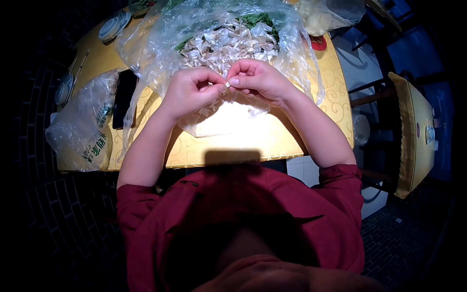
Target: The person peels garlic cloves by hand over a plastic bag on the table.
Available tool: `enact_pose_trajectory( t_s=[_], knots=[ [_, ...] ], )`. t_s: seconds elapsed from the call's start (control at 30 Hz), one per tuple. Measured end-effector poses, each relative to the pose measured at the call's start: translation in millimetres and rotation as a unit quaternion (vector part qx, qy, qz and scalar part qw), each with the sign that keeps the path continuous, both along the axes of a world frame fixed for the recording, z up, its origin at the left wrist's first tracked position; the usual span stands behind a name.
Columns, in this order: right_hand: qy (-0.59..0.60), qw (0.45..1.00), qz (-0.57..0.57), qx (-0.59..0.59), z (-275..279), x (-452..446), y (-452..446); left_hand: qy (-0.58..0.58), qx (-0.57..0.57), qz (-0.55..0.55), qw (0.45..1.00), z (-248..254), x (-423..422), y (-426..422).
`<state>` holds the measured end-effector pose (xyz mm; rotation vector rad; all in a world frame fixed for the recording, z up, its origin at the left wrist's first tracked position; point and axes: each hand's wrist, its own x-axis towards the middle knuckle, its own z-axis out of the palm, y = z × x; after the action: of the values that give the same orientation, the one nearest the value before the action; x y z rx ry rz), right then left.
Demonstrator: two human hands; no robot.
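Note:
My left hand [197,92] and my right hand [257,82] meet at the fingertips above the near side of a heap of pale, papery peels [226,47]. Between them is a small whitish piece [227,84], pinched by the thumb and forefinger of each hand; it looks like a garlic clove. The peels lie in a large clear plastic bag [160,44] spread open on the yellow tablecloth [189,151]. Green leaves [257,20] show behind the heap.
A dark phone-like slab [124,100] lies at the left beside a printed plastic bag [87,119]. Wrapped dishes [113,27] stand at the back left. Another plastic bag [333,14] and a red round item [318,43] are back right. A second yellow-covered table [416,134] stands to the right.

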<state>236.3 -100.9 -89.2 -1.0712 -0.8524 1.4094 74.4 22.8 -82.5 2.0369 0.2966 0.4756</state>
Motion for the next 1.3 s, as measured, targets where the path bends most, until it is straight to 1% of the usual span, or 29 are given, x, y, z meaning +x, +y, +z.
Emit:
enact_pose_trajectory(
  t_s=[0.23,0.33,0.5,0.53,0.7,0.83,0.9,1.0,1.23,1.3],
  knots=[
    [0.048,0.999,0.022,-0.012,-5.2,0.1,0.0,0.018,-0.064,-0.021,0.998,-2.0,-1.0,2.3],
    [0.067,0.998,0.021,-0.011,-5.3,-1.5,0.1,0.016,-0.091,-0.026,0.995,-6.1,-0.7,4.4],
    [0.097,0.995,0.007,0.003,-5.1,0.7,0.2,0.010,-0.131,-0.024,0.991,0.8,0.1,-1.1],
    [0.100,0.995,0.003,0.004,-4.9,0.0,0.3,0.011,-0.127,-0.015,0.992,-0.5,0.5,-0.7],
    [0.038,0.999,-0.025,0.004,-6.0,-4.4,1.3,0.008,-0.106,0.023,0.994,-5.7,1.9,-0.8],
    [0.032,0.999,-0.043,0.001,-7.4,-5.3,2.1,-0.003,-0.038,0.041,0.998,-7.8,2.4,1.0],
    [0.049,0.998,-0.038,0.003,-8.5,-5.3,2.6,-0.006,-0.008,0.052,0.999,-7.1,2.6,0.0],
    [0.062,0.998,-0.023,0.010,-7.8,-4.8,2.0,-0.036,0.070,0.067,0.995,-0.3,2.2,-3.1],
    [0.090,0.996,-0.021,0.002,-0.1,-6.2,-0.2,-0.071,0.076,0.118,0.988,-0.4,3.4,-5.1],
    [0.068,0.997,-0.028,0.011,-3.1,-5.2,0.2,-0.070,0.062,0.135,0.986,-3.7,4.7,-3.5]
  ],
)
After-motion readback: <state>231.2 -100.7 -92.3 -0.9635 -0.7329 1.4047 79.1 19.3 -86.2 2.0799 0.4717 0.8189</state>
